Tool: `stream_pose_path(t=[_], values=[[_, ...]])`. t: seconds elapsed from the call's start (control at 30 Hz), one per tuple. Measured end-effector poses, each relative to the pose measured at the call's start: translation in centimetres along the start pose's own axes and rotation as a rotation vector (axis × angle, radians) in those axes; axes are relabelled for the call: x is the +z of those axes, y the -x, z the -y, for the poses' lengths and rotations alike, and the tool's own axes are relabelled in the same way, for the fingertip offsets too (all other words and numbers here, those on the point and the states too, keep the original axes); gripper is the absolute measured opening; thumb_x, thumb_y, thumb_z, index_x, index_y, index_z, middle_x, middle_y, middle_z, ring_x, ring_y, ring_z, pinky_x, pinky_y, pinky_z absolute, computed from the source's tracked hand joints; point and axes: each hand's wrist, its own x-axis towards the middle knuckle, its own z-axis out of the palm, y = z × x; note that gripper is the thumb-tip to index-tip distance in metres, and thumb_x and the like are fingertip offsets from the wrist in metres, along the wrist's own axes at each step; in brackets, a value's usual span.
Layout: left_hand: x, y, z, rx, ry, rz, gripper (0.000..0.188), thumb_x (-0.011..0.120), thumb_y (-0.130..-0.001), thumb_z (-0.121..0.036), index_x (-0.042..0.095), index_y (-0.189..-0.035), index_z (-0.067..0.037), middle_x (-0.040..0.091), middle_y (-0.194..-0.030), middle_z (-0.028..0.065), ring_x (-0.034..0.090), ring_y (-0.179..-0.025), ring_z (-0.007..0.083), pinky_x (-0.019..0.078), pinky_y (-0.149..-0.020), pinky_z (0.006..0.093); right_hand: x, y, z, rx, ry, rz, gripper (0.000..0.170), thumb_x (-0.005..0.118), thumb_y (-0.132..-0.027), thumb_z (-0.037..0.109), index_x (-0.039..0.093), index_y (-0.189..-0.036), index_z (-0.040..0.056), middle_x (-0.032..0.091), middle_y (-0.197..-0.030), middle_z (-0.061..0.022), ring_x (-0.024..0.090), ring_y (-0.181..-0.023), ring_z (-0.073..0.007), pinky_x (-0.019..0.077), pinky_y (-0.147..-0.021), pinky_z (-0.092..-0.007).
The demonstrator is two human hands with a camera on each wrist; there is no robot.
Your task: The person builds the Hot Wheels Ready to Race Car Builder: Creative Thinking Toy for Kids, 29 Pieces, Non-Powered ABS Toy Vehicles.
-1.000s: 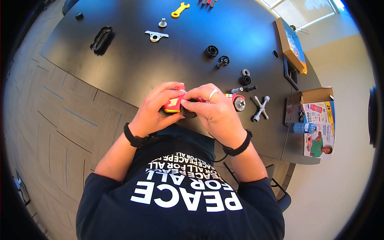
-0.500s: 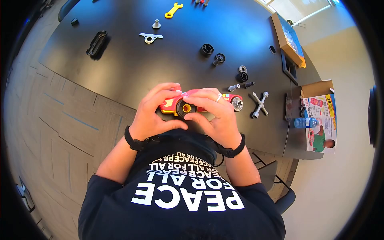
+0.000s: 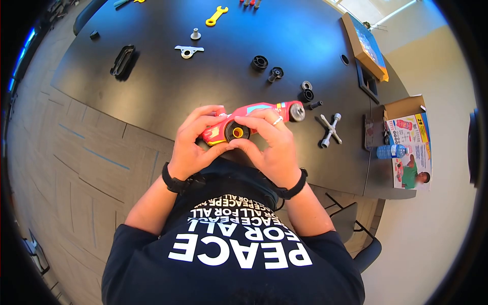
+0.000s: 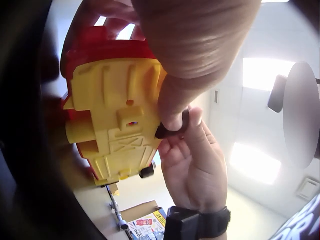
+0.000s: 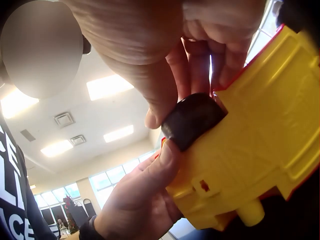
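A red toy car (image 3: 218, 133) with a yellow underside (image 4: 120, 110) is held up over the table's near edge. My left hand (image 3: 195, 140) grips one end, fingers over the body and thumb at the rim of a black wheel (image 3: 237, 131). That wheel sits against the car's side, its yellow centre facing me. My right hand (image 3: 274, 145) pinches the wheel between thumb and fingers. At the car's other end a grey-hubbed wheel (image 3: 297, 112) shows. In the right wrist view, the black tread (image 5: 195, 120) lies between both thumbs, beside the yellow underside.
A grey cross wrench (image 3: 331, 130) lies right of the car. Beyond are loose black wheels (image 3: 260, 63), a dark bolt (image 3: 315, 105), a grey bracket (image 3: 188, 51), a yellow wrench (image 3: 217, 16) and a long black part (image 3: 123, 61). A bottle (image 3: 391, 151) and printed box (image 3: 409, 127) stand right.
The right hand has shifted from covering the wheel to its edge, so its yellow centre shows. The car's far end has swung up and away, now covering a grey bolt on the table.
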Motion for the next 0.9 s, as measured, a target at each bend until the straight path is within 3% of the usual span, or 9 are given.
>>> stream_pose_path(t=[0.33, 0.43, 0.5, 0.57, 0.63, 0.77, 0.8, 0.83, 0.9], values=[[0.1, 0.0, 0.8, 0.009, -0.002, 0.021, 0.066, 0.103, -0.077, -0.018, 0.074, -0.134, -0.004, 0.067, -0.148, 0.0192, 0.070, -0.131, 0.0352, 0.0579, -0.109, 0.0439, -1.1, 2.1, -2.6, -0.073, -0.205, -0.283, 0.036, 0.094, -0.089, 0.009, 0.081, -0.122, 0.0023, 0.079, -0.121, -0.0132, 0.076, -0.110, -0.0293, 0.0592, -0.099, -0.0400], [0.1, 0.4, 0.9, 0.033, -0.049, 0.046, 0.068, 0.103, -0.079, -0.019, 0.071, -0.136, -0.002, 0.066, -0.151, 0.0200, 0.068, -0.132, 0.0341, 0.0544, -0.113, 0.0439, -3.9, 4.4, -3.5, 0.195, -0.386, -0.373, 0.021, 0.086, -0.100, 0.006, 0.081, -0.120, -0.0018, 0.076, -0.110, -0.0082, 0.073, -0.098, -0.0138, 0.0576, -0.086, -0.0297], [0.5, 0.8, 0.6, 0.028, -0.060, 0.032, 0.069, 0.103, -0.078, -0.018, 0.071, -0.137, -0.002, 0.066, -0.150, 0.0198, 0.068, -0.132, 0.0349, 0.0546, -0.113, 0.0443, -4.7, 5.6, -3.6, 0.231, -0.504, -0.306, 0.029, 0.081, -0.104, 0.004, 0.077, -0.132, -0.0040, 0.074, -0.098, -0.0041, 0.071, -0.087, -0.0084, 0.0564, -0.079, -0.0249], [1.2, 1.2, 0.1, 0.030, -0.119, -0.032, 0.068, 0.103, -0.078, -0.017, 0.071, -0.136, -0.002, 0.066, -0.149, 0.0195, 0.069, -0.131, 0.0348, 0.0555, -0.112, 0.0447, -4.4, 6.3, -2.2, 0.336, -0.499, -0.130, 0.055, 0.080, -0.103, 0.002, 0.064, -0.155, -0.0042, 0.075, -0.090, -0.0020, 0.070, -0.078, -0.0089, 0.0575, -0.075, -0.0252], [1.9, 1.5, -0.2, 0.032, -0.144, -0.051, 0.067, 0.103, -0.078, -0.016, 0.072, -0.135, -0.002, 0.066, -0.149, 0.0197, 0.070, -0.128, 0.0349, 0.0566, -0.110, 0.0447, -3.5, 6.8, -0.4, 0.289, -0.409, 0.077, 0.087, 0.083, -0.100, 0.003, 0.038, -0.175, -0.0028, 0.079, -0.091, -0.0038, 0.072, -0.076, -0.0090, 0.0590, -0.073, -0.0267], [2.8, 1.7, -0.3, 0.058, -0.195, -0.130, 0.066, 0.104, -0.076, -0.015, 0.072, -0.133, -0.002, 0.066, -0.148, 0.0203, 0.071, -0.124, 0.0338, 0.0581, -0.107, 0.0441, -2.2, 8.5, 1.9, 0.237, -0.406, 0.402, 0.053, 0.084, -0.100, 0.007, 0.069, -0.150, -0.0025, 0.078, -0.086, -0.0027, 0.074, -0.075, -0.0171, 0.0599, -0.077, -0.0310], [2.8, 1.7, -0.2, 0.061, -0.193, -0.128, 0.067, 0.105, -0.075, -0.015, 0.072, -0.133, -0.003, 0.066, -0.148, 0.0206, 0.071, -0.125, 0.0357, 0.0594, -0.105, 0.0450, -2.6, 8.4, 1.3, -0.003, -0.284, 0.448, 0.023, 0.088, -0.098, 0.011, 0.084, -0.118, 0.0011, 0.079, -0.085, -0.0024, 0.074, -0.074, -0.0205, 0.0595, -0.074, -0.0337], [2.7, 1.6, -0.2, 0.065, -0.190, -0.126, 0.068, 0.106, -0.074, -0.015, 0.071, -0.132, -0.004, 0.066, -0.147, 0.0209, 0.071, -0.126, 0.0376, 0.0606, -0.104, 0.0459, -2.6, 8.4, 1.4, -0.044, -0.399, 0.436, 0.014, 0.091, -0.096, 0.016, 0.087, -0.104, 0.0040, 0.081, -0.084, -0.0044, 0.075, -0.073, -0.0208, 0.0588, -0.070, -0.0349], [2.6, 1.7, -0.1, 0.070, -0.196, -0.121, 0.069, 0.106, -0.074, -0.015, 0.071, -0.132, -0.004, 0.066, -0.147, 0.0213, 0.071, -0.125, 0.0375, 0.0609, -0.103, 0.0456, -3.6, 8.3, 0.5, -0.004, -0.374, 0.317, 0.006, 0.089, -0.096, 0.010, 0.087, -0.097, 0.0047, 0.082, -0.082, -0.0060, 0.076, -0.071, -0.0198, 0.0588, -0.068, -0.0351]])
